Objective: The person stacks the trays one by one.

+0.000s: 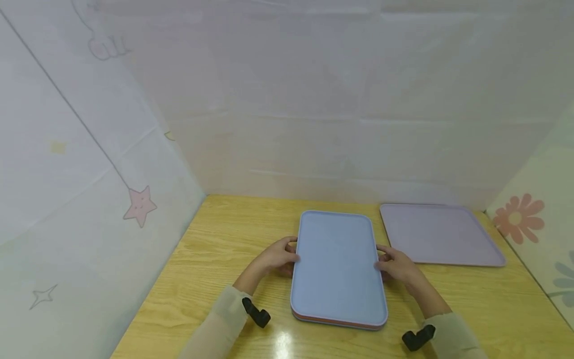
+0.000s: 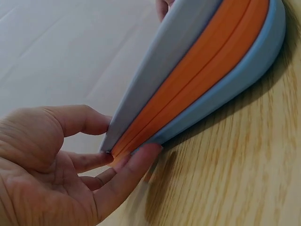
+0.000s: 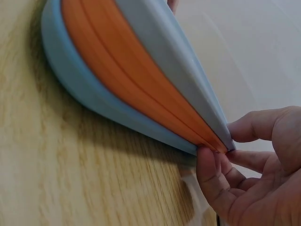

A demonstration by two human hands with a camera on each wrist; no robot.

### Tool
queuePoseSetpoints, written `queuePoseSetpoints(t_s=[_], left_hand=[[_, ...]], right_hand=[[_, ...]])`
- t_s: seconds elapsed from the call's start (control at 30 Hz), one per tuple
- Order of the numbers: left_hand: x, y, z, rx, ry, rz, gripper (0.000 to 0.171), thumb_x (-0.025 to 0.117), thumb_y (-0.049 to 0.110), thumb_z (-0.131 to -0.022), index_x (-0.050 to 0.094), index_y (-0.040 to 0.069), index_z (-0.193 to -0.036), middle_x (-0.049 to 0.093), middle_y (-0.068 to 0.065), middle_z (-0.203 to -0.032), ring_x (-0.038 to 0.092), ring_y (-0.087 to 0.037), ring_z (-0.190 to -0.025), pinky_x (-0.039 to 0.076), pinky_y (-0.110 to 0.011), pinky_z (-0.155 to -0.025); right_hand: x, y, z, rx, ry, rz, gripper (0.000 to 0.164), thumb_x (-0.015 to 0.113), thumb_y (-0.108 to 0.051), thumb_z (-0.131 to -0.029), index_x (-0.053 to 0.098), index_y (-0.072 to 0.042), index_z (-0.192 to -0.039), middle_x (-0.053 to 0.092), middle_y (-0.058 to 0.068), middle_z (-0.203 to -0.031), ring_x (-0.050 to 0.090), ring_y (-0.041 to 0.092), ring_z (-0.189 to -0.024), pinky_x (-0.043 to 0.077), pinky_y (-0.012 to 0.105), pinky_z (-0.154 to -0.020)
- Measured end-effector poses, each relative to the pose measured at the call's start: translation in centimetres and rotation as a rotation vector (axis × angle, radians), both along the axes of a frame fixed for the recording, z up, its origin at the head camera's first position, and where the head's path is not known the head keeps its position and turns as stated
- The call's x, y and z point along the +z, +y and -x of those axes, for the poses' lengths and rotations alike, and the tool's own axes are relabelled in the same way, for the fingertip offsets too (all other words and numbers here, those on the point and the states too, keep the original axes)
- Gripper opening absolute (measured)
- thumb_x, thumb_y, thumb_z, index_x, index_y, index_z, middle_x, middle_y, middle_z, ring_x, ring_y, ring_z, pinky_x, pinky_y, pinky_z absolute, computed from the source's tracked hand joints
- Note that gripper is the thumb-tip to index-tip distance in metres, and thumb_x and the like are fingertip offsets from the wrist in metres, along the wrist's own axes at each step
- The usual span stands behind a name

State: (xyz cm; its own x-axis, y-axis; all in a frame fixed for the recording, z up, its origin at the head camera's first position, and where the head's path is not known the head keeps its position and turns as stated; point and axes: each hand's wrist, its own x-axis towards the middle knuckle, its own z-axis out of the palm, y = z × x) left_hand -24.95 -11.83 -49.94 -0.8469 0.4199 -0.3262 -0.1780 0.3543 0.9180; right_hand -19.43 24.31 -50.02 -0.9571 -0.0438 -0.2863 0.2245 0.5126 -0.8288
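Observation:
A light blue tray (image 1: pixel 338 269) tops a stack on the table, its long sides running away from me. Under it show orange trays (image 2: pixel 188 70), with a blue tray (image 2: pixel 240 77) at the bottom. From the left, my left hand (image 1: pixel 278 257) pinches the top tray's rim, thumb above and index finger below; its lower fingers spread down beside the stack. My right hand (image 1: pixel 399 267) does likewise on the opposite long side, as the right wrist view shows. The bottom tray (image 3: pixel 94 101) sits close over the wood.
A pale purple tray (image 1: pixel 441 234) lies at the back right of the wooden table (image 1: pixel 242 219), just beyond my right hand. Pale cloth walls (image 1: pixel 341 124) close off the back and both sides. Black devices (image 1: pixel 256 313) are strapped at both wrists.

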Motion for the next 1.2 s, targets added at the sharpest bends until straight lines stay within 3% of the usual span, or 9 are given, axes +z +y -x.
queuePoseSetpoints(t_s=[0.2,0.6,0.7,0.87,1.1,1.2], left_hand=[[-0.3,0.1,0.0,-0.009,-0.027,-0.046,0.076,0.066,0.005,-0.092,0.028,0.003,-0.158,0.049,-0.028,-0.138,0.069,-0.032,-0.094,0.062,-0.049,-0.073],[-0.7,-0.1,0.1,-0.016,-0.077,-0.109,0.076,0.067,0.003,-0.092,0.028,0.005,-0.157,0.049,-0.025,-0.138,0.065,-0.034,-0.109,0.062,-0.049,-0.074],[-0.9,-0.3,0.3,-0.020,-0.094,-0.136,0.077,0.067,0.003,-0.092,0.028,0.005,-0.158,0.049,-0.025,-0.140,0.064,-0.034,-0.112,0.062,-0.048,-0.074],[-1.3,-0.5,0.4,-0.022,-0.125,-0.179,0.078,0.068,0.003,-0.092,0.027,0.006,-0.158,0.048,-0.024,-0.143,0.063,-0.033,-0.115,0.062,-0.049,-0.075],[-1.3,-0.7,0.5,-0.030,-0.142,-0.207,0.078,0.067,0.003,-0.092,0.026,0.006,-0.158,0.050,-0.023,-0.142,0.062,-0.033,-0.116,0.062,-0.050,-0.076],[-1.3,-0.8,0.5,-0.030,-0.148,-0.203,0.079,0.068,0.003,-0.092,0.026,0.007,-0.159,0.050,-0.022,-0.142,0.062,-0.032,-0.116,0.062,-0.050,-0.075]], right_hand=[[-0.1,0.0,0.0,-0.009,-0.015,0.046,0.069,0.066,-0.009,-0.093,0.036,0.003,-0.153,0.057,0.023,-0.119,0.062,0.026,-0.099,0.059,0.037,-0.082],[-0.5,0.3,0.0,-0.009,0.005,0.052,0.069,0.068,-0.011,-0.093,0.037,0.004,-0.152,0.060,0.022,-0.120,0.063,0.027,-0.104,0.057,0.046,-0.092],[-0.6,0.8,-0.1,0.006,0.001,0.100,0.069,0.068,-0.014,-0.095,0.035,0.005,-0.152,0.060,0.022,-0.120,0.065,0.026,-0.103,0.057,0.046,-0.091],[-0.4,2.3,-0.5,0.011,0.016,0.181,0.068,0.064,-0.016,-0.099,0.031,0.009,-0.153,0.060,0.028,-0.127,0.069,0.026,-0.101,0.060,0.040,-0.087],[0.8,5.4,-1.1,0.003,0.061,0.175,0.065,0.058,-0.014,-0.103,0.027,0.014,-0.151,0.052,0.039,-0.136,0.068,0.031,-0.109,0.059,0.040,-0.091],[1.1,6.8,-1.4,-0.001,0.060,0.165,0.066,0.058,-0.015,-0.103,0.025,0.014,-0.152,0.049,0.039,-0.138,0.067,0.026,-0.109,0.057,0.042,-0.094]])
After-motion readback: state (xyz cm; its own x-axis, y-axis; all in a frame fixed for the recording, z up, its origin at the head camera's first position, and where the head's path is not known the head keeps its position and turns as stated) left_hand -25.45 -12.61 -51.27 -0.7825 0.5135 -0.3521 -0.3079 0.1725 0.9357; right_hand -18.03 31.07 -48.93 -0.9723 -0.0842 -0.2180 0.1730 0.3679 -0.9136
